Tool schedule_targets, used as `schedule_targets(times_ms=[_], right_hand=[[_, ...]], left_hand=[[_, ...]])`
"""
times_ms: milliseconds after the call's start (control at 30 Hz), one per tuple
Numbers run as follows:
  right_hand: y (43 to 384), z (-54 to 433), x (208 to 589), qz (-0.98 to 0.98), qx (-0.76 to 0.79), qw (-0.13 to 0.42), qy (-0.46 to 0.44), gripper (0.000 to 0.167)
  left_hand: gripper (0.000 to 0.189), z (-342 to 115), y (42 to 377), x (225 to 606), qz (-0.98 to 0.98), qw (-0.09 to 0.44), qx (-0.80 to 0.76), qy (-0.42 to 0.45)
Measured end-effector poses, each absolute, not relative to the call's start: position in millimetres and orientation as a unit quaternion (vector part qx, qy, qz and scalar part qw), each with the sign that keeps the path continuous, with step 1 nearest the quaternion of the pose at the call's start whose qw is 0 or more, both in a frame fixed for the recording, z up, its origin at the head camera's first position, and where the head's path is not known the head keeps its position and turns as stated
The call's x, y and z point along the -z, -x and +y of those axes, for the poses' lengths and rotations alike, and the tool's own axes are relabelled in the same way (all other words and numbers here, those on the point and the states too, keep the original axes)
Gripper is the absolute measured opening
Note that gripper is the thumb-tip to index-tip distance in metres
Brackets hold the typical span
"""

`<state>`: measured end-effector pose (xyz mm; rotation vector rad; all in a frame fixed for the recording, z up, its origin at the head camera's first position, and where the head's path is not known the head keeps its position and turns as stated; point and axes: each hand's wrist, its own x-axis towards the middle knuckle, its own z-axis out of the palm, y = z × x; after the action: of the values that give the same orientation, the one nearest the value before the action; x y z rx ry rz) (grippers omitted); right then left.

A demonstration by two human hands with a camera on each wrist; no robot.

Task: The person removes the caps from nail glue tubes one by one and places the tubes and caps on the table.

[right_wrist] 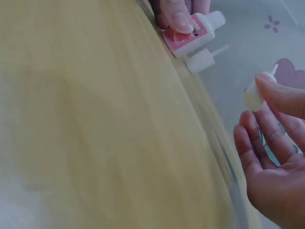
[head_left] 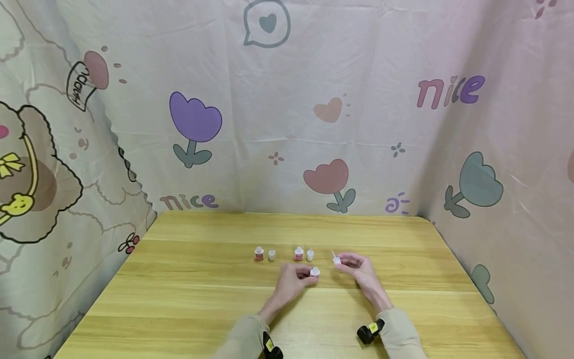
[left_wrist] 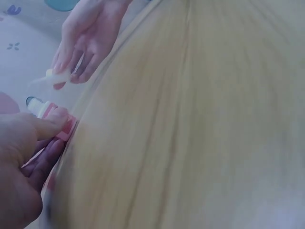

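Note:
My left hand [head_left: 292, 282] grips a small pink-and-white bottle [right_wrist: 188, 36] with its white neck uncapped, low over the table. Pinched between thumb and fingers of my right hand [head_left: 364, 274] is a white brush cap [right_wrist: 256, 94], its thin brush pointing up and away from the palm. The two hands are a short way apart, cap to the right of the bottle. Just beyond them stand two more open bottles, one at the left [head_left: 259, 254] and another nearer the middle [head_left: 298, 254]. Each has a white cap beside it: the left cap [head_left: 271, 255] and the middle cap [head_left: 310, 255], whose brush points up.
The wooden table [head_left: 188, 299] runs back to a patterned cloth [head_left: 278, 114] hanging behind it and along both sides. A black camera device is strapped at the left wrist [head_left: 271, 347] and another at the right wrist [head_left: 370, 332].

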<state>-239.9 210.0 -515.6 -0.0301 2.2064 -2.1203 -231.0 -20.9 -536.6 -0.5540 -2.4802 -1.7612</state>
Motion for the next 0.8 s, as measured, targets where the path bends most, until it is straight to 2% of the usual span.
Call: schedule_targets(times_ms=[533, 800], right_hand=[[250, 224, 513, 0.772, 0.636, 0.001, -0.002, 0.040], [255, 231, 516, 0.785, 0.620, 0.004, 0.006, 0.039]], left_hand=[[0.017, 18, 234, 531, -0.815, 0.064, 0.557, 0.148], [0.018, 33, 237, 533, -0.814, 0.075, 0.560, 0.133]])
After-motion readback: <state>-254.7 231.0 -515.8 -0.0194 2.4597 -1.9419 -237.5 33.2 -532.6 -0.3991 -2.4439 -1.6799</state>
